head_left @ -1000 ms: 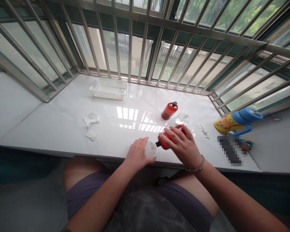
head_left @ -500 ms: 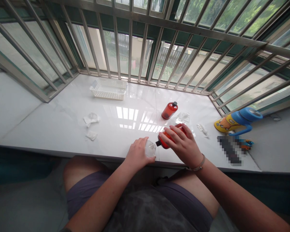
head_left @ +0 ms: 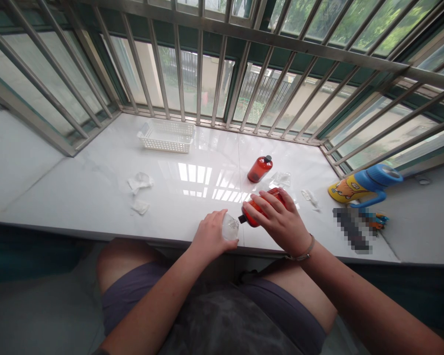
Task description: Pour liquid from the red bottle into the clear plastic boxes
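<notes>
My left hand (head_left: 212, 231) is wrapped round a small clear cup (head_left: 230, 228) near the front edge of the white counter (head_left: 96, 197). With my right hand (head_left: 276, 214) I grip a red bottle (head_left: 252, 217), tipped so its black top points left at the cup's mouth. Whether liquid is flowing is too small to make out. A second red bottle (head_left: 260, 169) with a black cap rests farther back on the counter, beyond my right hand. Clear crumpled plastic (head_left: 281, 179) lies beside it.
A white perforated basket (head_left: 166, 138) sits at the back left. Crumpled tissues (head_left: 140, 182) lie at left, another tissue (head_left: 310, 197) at right. A blue and yellow flask (head_left: 358, 185) stands by the right wall, near a blurred-out dark item (head_left: 351, 230). Metal bars (head_left: 200, 74) line the window.
</notes>
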{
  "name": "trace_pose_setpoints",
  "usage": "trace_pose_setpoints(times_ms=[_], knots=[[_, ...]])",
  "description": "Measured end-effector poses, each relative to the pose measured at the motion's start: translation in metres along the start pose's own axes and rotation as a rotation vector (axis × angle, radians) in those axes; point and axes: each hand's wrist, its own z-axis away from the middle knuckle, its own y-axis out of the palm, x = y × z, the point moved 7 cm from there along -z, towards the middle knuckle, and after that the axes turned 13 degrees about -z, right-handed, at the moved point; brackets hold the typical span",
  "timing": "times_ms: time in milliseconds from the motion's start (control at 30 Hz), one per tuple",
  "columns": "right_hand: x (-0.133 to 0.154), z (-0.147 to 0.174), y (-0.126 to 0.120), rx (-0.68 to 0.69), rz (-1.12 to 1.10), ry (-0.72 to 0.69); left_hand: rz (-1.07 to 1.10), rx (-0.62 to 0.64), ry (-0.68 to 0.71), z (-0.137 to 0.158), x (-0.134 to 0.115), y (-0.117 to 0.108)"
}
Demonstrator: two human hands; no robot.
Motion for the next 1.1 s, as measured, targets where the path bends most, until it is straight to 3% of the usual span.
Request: trace_pose_setpoints(times_ms=[867,1100], knots=[[0.005,-0.011,-0.008,0.015,0.110,-0.079,0.003,-0.008,0.007,0.001,0.003,0.002],[-0.001,-0.011,-0.008,0.043,-0.014,-0.031,0.013,-0.011,0.006,0.001,0.003,0.002]])
